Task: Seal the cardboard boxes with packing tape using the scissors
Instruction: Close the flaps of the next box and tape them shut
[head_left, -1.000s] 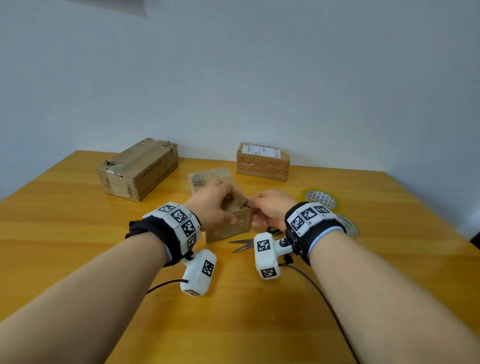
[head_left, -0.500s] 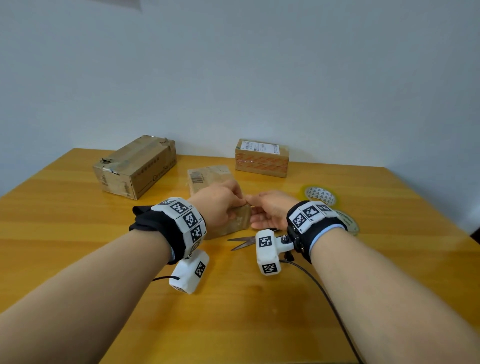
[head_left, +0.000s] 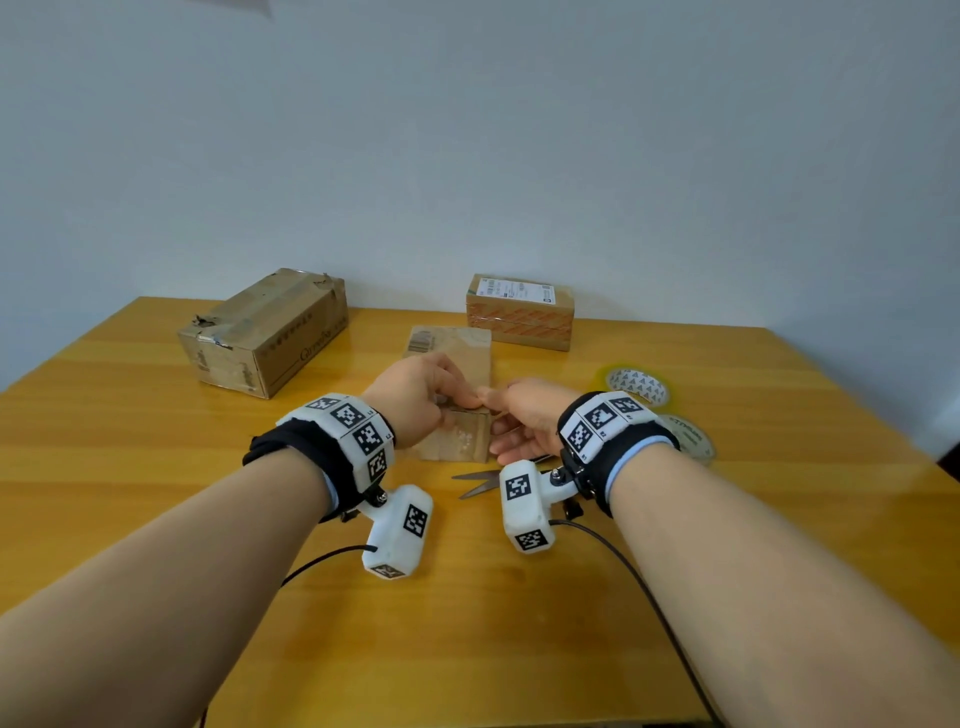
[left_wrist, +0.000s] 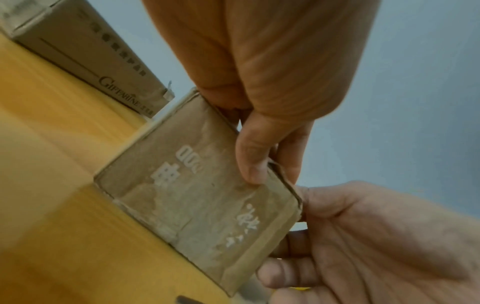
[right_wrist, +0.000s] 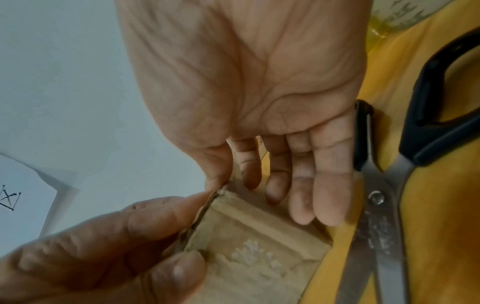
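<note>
Since a second ago: both hands slid nearer along the small box's top, now meeting at its near top edge; box, scissors and tape rolls unmoved.

Head view: small box (head_left: 451, 395) at the tabletop's (head_left: 156, 467) middle, under both hands. Left hand (head_left: 415, 397) on its top from 9 o'clock, fingers curled over the near edge. Right hand (head_left: 524, 421) at 3 o'clock, thumb tip meeting the left fingers, other fingers spread down the box's right side. Scissors (head_left: 480, 480) flat at 5 o'clock of the box, just beside it, untouched. Two tape rolls (head_left: 640, 385) at 3 o'clock, well apart. Large box (head_left: 270, 332) at 10 o'clock, labelled box (head_left: 521, 312) at 12 o'clock.

Left wrist view: left thumb (left_wrist: 253, 156) pressed on the box's front face, fingers behind, pinching the flap edge; right hand cupping the corner.

Right wrist view: right thumb and forefinger pinching the corner of the thin flap; remaining fingers (right_wrist: 311, 185) nearly straight against the side. Scissor blades alongside, black handles beyond.

Judged light and stiff, though worn and soft at edges; old tape slick. Best held at the corners, flaps pressed flat before taping.
</note>
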